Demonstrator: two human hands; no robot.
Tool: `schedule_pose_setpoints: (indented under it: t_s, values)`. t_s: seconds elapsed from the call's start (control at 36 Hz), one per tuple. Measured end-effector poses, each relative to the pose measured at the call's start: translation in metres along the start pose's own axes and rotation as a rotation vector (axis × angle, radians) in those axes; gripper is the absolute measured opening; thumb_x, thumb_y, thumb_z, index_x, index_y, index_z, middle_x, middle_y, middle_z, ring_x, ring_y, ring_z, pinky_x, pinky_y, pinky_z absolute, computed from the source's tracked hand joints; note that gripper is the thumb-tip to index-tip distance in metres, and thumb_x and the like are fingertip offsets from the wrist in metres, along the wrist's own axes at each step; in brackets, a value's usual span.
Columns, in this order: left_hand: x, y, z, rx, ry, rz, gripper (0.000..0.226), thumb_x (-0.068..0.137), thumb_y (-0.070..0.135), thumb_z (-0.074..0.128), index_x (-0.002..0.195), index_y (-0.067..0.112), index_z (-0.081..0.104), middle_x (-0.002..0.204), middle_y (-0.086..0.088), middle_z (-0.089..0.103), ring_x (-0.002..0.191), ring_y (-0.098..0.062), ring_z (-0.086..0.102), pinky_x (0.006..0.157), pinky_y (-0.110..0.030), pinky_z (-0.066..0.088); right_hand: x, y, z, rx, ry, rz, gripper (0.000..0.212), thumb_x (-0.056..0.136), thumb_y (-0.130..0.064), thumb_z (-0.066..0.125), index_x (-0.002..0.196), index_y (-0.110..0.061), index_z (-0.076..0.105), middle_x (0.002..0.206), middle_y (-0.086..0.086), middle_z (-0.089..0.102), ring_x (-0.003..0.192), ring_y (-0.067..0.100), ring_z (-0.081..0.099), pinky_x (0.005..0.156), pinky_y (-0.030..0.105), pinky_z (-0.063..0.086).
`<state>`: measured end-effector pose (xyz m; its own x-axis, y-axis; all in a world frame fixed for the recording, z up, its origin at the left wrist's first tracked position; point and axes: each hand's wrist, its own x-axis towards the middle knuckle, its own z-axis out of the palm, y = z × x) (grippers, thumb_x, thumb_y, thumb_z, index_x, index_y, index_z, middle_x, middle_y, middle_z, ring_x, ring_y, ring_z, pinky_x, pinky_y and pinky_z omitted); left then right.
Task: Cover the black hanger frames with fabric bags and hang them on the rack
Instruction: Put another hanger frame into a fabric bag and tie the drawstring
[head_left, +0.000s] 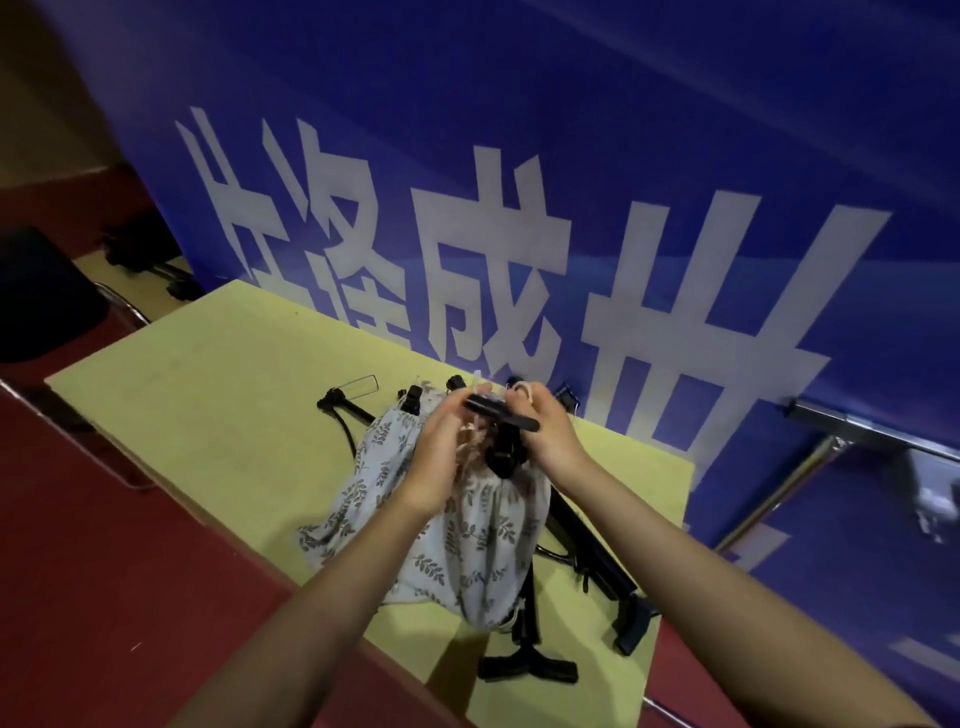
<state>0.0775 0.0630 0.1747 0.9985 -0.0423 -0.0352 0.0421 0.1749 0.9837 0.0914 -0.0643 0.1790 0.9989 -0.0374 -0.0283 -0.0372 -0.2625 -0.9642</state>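
Currently both hands work at the mouth of the leaf-print grey fabric bag (467, 540) on the yellow table (218, 415): left hand (447, 447) pinches the gathered opening, right hand (545, 431) grips a black hanger frame (506, 418) bar. Covering step, prob. mid-way; next: pull fabric fully over frame w/o snagging.
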Motion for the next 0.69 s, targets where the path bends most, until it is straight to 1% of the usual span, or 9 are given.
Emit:
schedule_pose_setpoints:
  t_s: [0.11, 0.19, 0.25, 0.31, 0.36, 0.42, 0.47, 0.58, 0.69]
  values:
    - [0.000, 0.010, -0.004, -0.007, -0.013, 0.041, 0.039, 0.098, 0.016, 0.030, 0.100, 0.012, 0.069, 0.094, -0.002, 0.070, 0.088, -0.012, 0.064, 0.071, -0.020, 0.051, -0.005, 0.005, 0.009, -0.023, 0.012, -0.030, 0.029, 0.102, -0.030, 0.041, 0.098, -0.004, 0.053, 0.090, 0.012, 0.054, 0.085, 0.018, 0.052, 0.076, 0.033, 0.041]
    - [-0.004, 0.013, -0.009, -0.015, -0.001, 0.001, 0.033, 0.098, 0.014, 0.037, 0.100, 0.011, 0.070, 0.093, -0.002, 0.069, 0.083, -0.009, 0.063, 0.071, -0.018, 0.051, -0.013, 0.006, 0.014, 0.061, -0.008, -0.064, 0.039, 0.103, -0.036, 0.038, 0.100, -0.001, 0.054, 0.095, 0.012, 0.054, 0.087, 0.015, 0.052, 0.081, 0.030, 0.040]
    - [-0.008, 0.013, -0.014, 0.003, 0.022, 0.010, 0.025, 0.098, 0.012, 0.045, 0.105, 0.011, 0.069, 0.095, -0.004, 0.067, 0.085, -0.011, 0.063, 0.072, -0.018, 0.051, -0.018, 0.007, 0.017, 0.070, -0.014, -0.134, 0.048, 0.096, -0.050, 0.040, 0.092, -0.002, 0.047, 0.087, 0.008, 0.048, 0.078, 0.012, 0.048, 0.076, 0.031, 0.039]
    - [-0.013, 0.013, -0.021, 0.034, 0.045, 0.023, 0.021, 0.097, 0.010, 0.050, 0.106, 0.012, 0.069, 0.089, -0.006, 0.065, 0.080, -0.015, 0.061, 0.071, -0.021, 0.050, -0.022, 0.012, 0.019, 0.010, -0.050, -0.196, 0.053, 0.086, -0.059, 0.043, 0.088, -0.006, 0.041, 0.083, 0.003, 0.043, 0.072, 0.009, 0.043, 0.068, 0.026, 0.036]
    - [-0.016, 0.015, -0.031, 0.079, 0.078, 0.035, 0.021, 0.097, 0.009, 0.051, 0.099, 0.017, 0.071, 0.074, -0.005, 0.056, 0.067, -0.014, 0.051, 0.066, -0.023, 0.045, -0.024, 0.013, 0.021, -0.053, -0.097, -0.242, 0.048, 0.087, -0.054, 0.050, 0.089, -0.008, 0.039, 0.082, 0.001, 0.043, 0.072, 0.009, 0.041, 0.065, 0.025, 0.034]
    - [-0.016, 0.020, -0.040, 0.073, 0.114, 0.054, 0.024, 0.098, 0.010, 0.051, 0.095, 0.020, 0.073, 0.066, -0.001, 0.049, 0.061, -0.012, 0.043, 0.065, -0.026, 0.040, -0.021, 0.015, 0.022, -0.113, -0.116, -0.247, 0.034, 0.093, -0.039, 0.056, 0.091, -0.010, 0.040, 0.087, 0.005, 0.048, 0.077, 0.014, 0.045, 0.069, 0.028, 0.036]
    - [-0.016, 0.029, -0.048, 0.052, 0.134, 0.082, 0.023, 0.099, 0.011, 0.050, 0.098, 0.016, 0.072, 0.061, 0.003, 0.046, 0.059, -0.010, 0.041, 0.065, -0.026, 0.040, -0.017, 0.015, 0.022, -0.149, -0.125, -0.256, 0.026, 0.094, -0.030, 0.057, 0.090, -0.013, 0.039, 0.093, 0.013, 0.052, 0.081, 0.020, 0.047, 0.071, 0.034, 0.037]
    - [-0.008, 0.057, -0.049, 0.008, 0.114, 0.186, 0.022, 0.100, 0.010, 0.047, 0.103, 0.009, 0.069, 0.061, 0.004, 0.037, 0.058, -0.009, 0.038, 0.059, -0.020, 0.041, -0.016, 0.012, 0.026, -0.206, -0.177, -0.279, 0.025, 0.090, -0.028, 0.056, 0.088, -0.012, 0.036, 0.094, 0.020, 0.050, 0.079, 0.029, 0.044, 0.070, 0.037, 0.034]
    - [-0.001, 0.075, -0.041, -0.022, 0.098, 0.234, 0.022, 0.099, 0.007, 0.047, 0.103, 0.007, 0.069, 0.065, 0.001, 0.037, 0.060, -0.011, 0.038, 0.057, -0.022, 0.039, -0.014, 0.010, 0.033, -0.198, -0.215, -0.279, 0.024, 0.095, -0.022, 0.055, 0.086, -0.013, 0.035, 0.081, 0.010, 0.042, 0.071, 0.017, 0.036, 0.066, 0.035, 0.030]
